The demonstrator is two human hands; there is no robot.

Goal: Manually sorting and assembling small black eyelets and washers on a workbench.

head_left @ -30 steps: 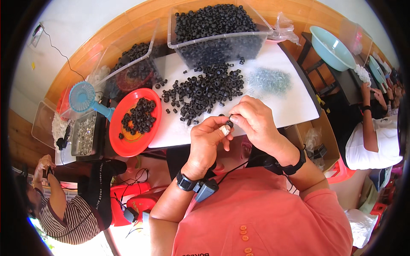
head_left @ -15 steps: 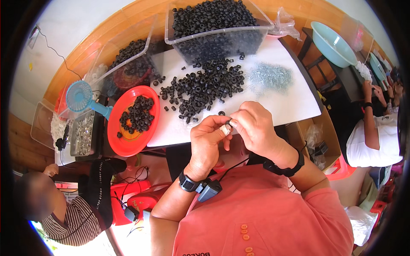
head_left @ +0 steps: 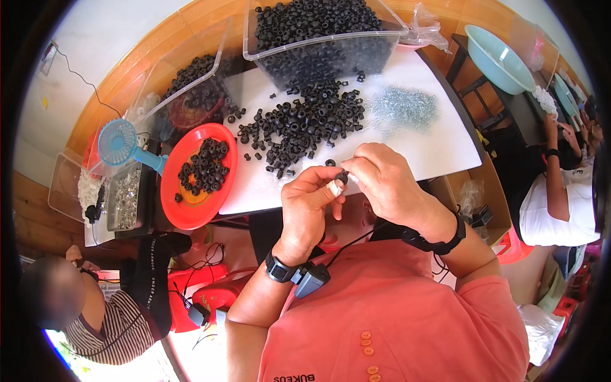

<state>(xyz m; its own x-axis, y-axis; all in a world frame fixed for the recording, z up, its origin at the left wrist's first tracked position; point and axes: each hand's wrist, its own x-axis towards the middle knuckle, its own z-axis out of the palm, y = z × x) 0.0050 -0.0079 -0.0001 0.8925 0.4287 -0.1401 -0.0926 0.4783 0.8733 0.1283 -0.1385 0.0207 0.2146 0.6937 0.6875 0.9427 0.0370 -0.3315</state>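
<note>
Fingers of the left hand (head_left: 304, 207) pinch one small black rounded, plastic-looking part (head_left: 342, 176); right hand (head_left: 385, 181) has thumb and index together right beside it, contact or grip can't tell.
Landmark: loose pile of small black parts (head_left: 312, 124) on white flat tabletop (head_left: 445, 149). Held part: near side of pile, apart from it. Red oval plastic dish (head_left: 184, 218) with more parts: left of pile. Scatter of fine clear-silvery pieces (head_left: 405, 109): right of pile. Handling guess: light, stiff, not fragile, maybe slippery; hold by sides, end free.
</note>
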